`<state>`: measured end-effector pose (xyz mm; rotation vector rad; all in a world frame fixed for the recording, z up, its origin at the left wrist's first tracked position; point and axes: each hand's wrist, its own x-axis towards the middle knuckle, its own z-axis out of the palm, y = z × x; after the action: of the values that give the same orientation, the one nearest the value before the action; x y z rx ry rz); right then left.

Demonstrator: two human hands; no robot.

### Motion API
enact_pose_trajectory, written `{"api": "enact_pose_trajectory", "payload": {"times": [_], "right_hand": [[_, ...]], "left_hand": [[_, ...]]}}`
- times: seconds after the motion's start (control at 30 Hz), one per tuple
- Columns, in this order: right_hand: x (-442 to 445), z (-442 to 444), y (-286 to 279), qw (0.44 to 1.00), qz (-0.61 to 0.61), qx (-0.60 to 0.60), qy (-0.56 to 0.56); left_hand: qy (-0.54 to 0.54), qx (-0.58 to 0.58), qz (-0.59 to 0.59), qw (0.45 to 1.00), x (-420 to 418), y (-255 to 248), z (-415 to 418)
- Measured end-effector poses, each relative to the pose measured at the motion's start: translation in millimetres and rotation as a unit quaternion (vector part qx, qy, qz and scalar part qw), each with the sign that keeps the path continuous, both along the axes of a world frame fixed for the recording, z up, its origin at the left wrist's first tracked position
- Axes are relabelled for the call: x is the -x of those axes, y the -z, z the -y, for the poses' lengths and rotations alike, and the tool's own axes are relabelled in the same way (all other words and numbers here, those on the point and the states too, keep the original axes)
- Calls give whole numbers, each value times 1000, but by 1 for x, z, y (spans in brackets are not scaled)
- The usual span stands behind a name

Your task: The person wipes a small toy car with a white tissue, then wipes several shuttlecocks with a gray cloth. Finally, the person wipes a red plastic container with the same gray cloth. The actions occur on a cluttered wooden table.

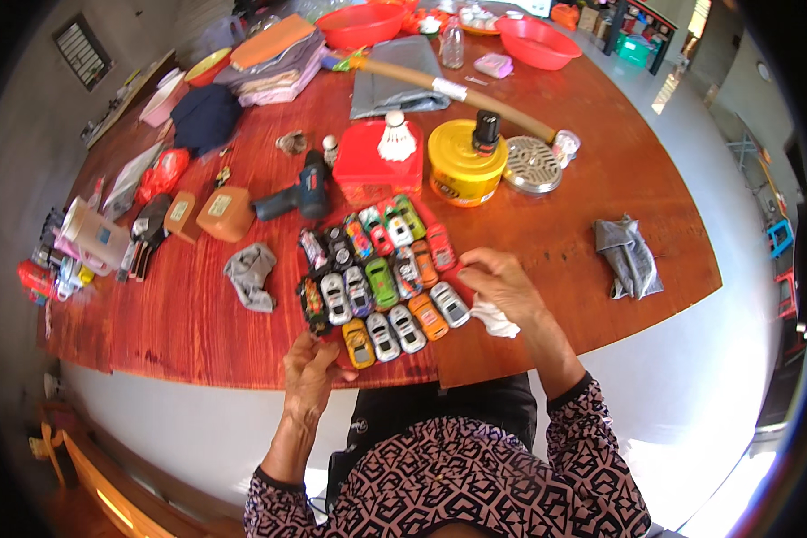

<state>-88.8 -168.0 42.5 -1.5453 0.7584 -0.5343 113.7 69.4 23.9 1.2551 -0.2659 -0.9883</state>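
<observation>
Several small toy cars stand close together in slanting rows on what looks like a thin red sheet or tray, including a green toy car (381,283), an orange one (428,317) and a yellow one (358,343). At the lower left corner of the group is my left hand (311,370), fingers bent, beside a dark patterned toy car (312,304). My right hand (501,282) is at the right side, fingertips by the red edge near a red toy car (440,247). Whether either hand grips that edge is unclear. A crumpled white cloth or tissue (496,319) lies under my right hand.
Behind the cars are a cordless drill (304,190), a red box (378,161) with a shuttlecock (396,138), and a yellow tub (466,165). Grey cloths lie left (251,276) and right (627,257). A long wooden handle (474,97) crosses farther back. The table's edge (242,385) is near me.
</observation>
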Motion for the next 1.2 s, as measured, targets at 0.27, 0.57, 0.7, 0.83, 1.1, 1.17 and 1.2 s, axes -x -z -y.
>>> {"api": "enact_pose_trajectory", "payload": {"times": [0.27, 0.57, 0.7, 0.83, 1.1, 1.17, 1.2], "right_hand": [[47, -62, -5, 950, 221, -202, 89], [28, -132, -3, 950, 232, -207, -7], [27, -132, 2, 920, 290, -258, 60], [35, -125, 11, 906, 307, -266, 121], [52, -112, 9, 900, 319, -213, 209], [54, -105, 9, 892, 317, -200, 253], [56, -102, 8, 885, 314, -197, 282]], "left_hand": [[6, 52, -40, 998, 25, -30, 15], [27, 79, -46, 995, 63, -34, 50], [35, 118, -37, 992, 78, -21, 61], [25, 120, -30, 992, 94, -28, 80], [88, 121, -60, 987, 131, -7, 119], [77, 139, -53, 986, 143, 7, 134], [72, 145, -46, 986, 152, 0, 142]]}}
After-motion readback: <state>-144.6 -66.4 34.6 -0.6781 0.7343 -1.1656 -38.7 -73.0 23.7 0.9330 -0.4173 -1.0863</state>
